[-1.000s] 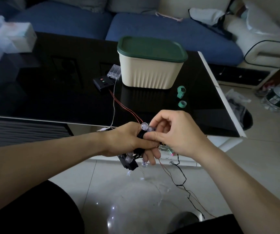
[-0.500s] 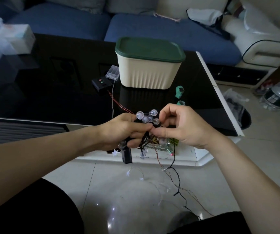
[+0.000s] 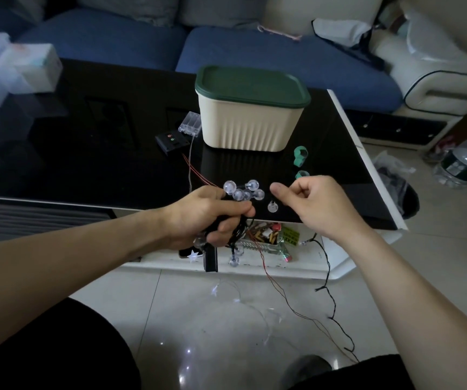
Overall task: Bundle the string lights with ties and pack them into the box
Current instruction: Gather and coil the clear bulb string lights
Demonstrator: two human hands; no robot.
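My left hand grips a coiled bundle of string lights; clear globe bulbs stick out above the fist, and more bulbs and a black battery case hang below it. My right hand is a little to the right with fingers curled, seemingly holding the black wire; one bulb hangs under its thumb. The wire trails to the floor. The cream box with its green lid on stands on the black table. Green ties lie right of the box.
A clear battery case and a black one lie left of the box, their thin wires running off the table edge. Star lights lie on the floor. Clear boxes sit far left, a bin and a bottle at the right.
Both hands rose to the table's front edge. My right hand drew away to the right from the bundle, which now shows more bulbs above my left fist.
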